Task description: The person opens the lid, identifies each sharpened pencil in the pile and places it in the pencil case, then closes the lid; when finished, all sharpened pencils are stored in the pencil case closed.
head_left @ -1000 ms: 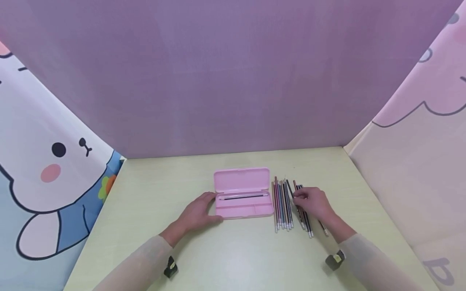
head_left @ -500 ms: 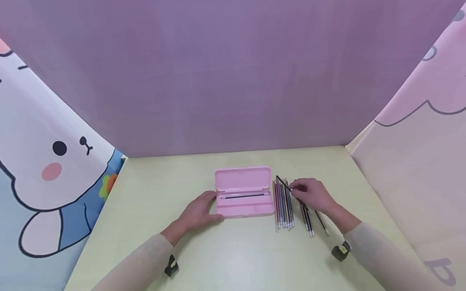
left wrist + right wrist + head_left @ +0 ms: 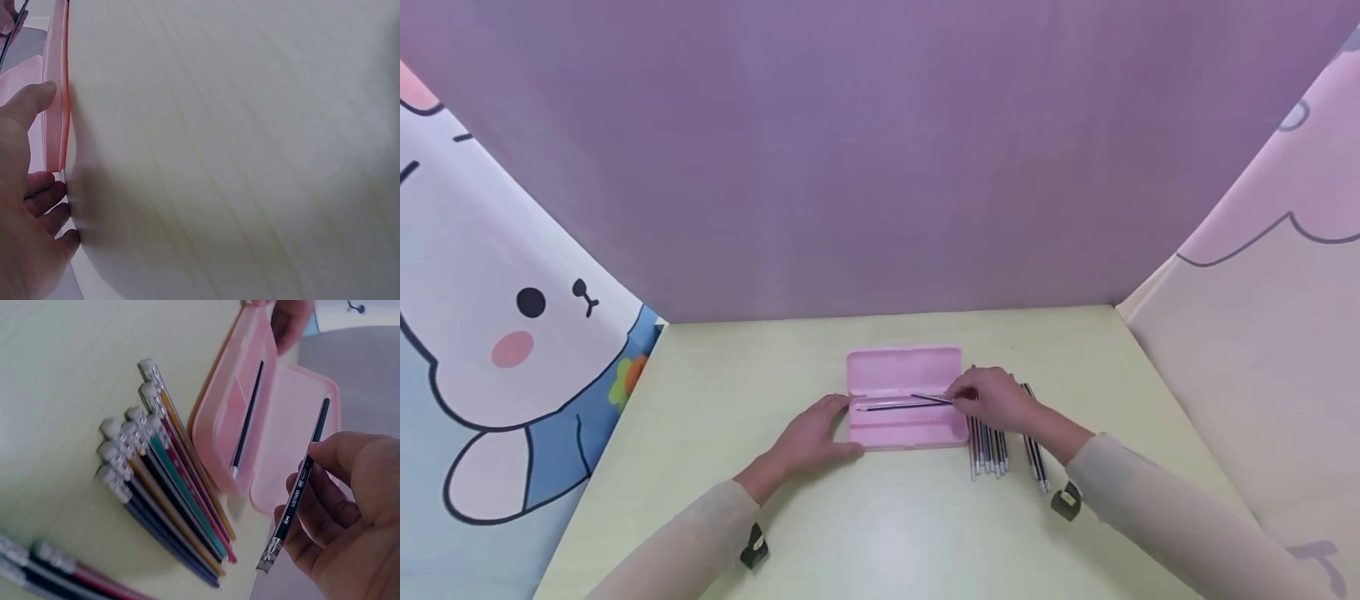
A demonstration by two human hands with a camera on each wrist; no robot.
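A pink pencil case (image 3: 887, 438) lies open on the table, its lid (image 3: 901, 369) folded back. One dark pencil (image 3: 250, 415) rests in its long rear compartment. My left hand (image 3: 808, 437) grips the case's left end, thumb on the front wall and fingers bent at the end, as the left wrist view shows. Over the case's right end, my right hand (image 3: 996, 398) pinches a black pencil (image 3: 297, 494) between thumb and fingers. Its eraser end points back towards the loose pencils, and its sharpened tip lies over the lid in the right wrist view.
A bundle of several coloured pencils (image 3: 178, 494) lies right of the case, partly beneath my right hand. A smaller group of dark pencils (image 3: 1036, 450) lies further right. A purple wall (image 3: 880, 167) stands behind the table (image 3: 880, 517).
My right hand has lifted the black pencil from the right-hand group and carried it left to above the case, turning it sideways. My left hand has stayed at the case.
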